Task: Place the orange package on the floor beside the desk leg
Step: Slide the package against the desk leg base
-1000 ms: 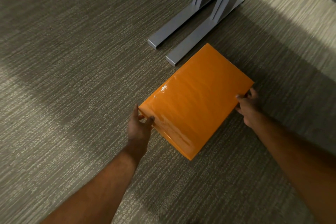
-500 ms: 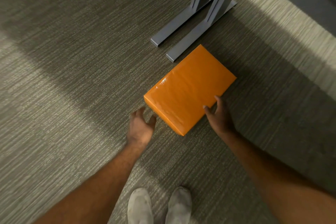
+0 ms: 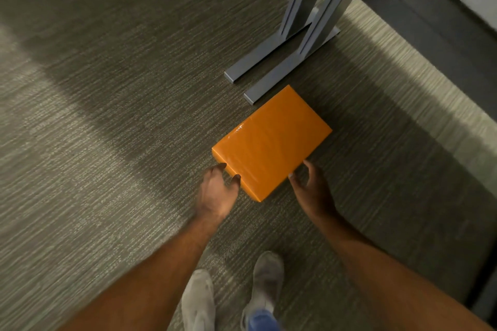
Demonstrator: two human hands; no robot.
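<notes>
The orange package (image 3: pixel 271 142) is lying flat on the carpet (image 3: pixel 107 142), its far corner just beside the foot of the nearer desk leg (image 3: pixel 271 80), so the placing itself looks done and the step in hand is the release. The left hand (image 3: pixel 215 193) is sitting at the package's near-left edge with fingers spread and curled loosely, fingertips touching or almost touching the side (contact is hard to judge from this angle), not clamping anything. The right hand (image 3: pixel 312 188) is hovering at the near-right edge, likewise open, with the thumb close to the package's side and nothing held.

To finish well, both hands should be lifting straight away from the package rather than dragging along its glossy wrap, which could be sliding it off from the desk leg. If it needs squaring up, a light push from the near edge toward the desk leg should be enough. The person's shoes (image 3: pixel 199 301) are standing well short of the package, on the side away from the desk leg.
</notes>
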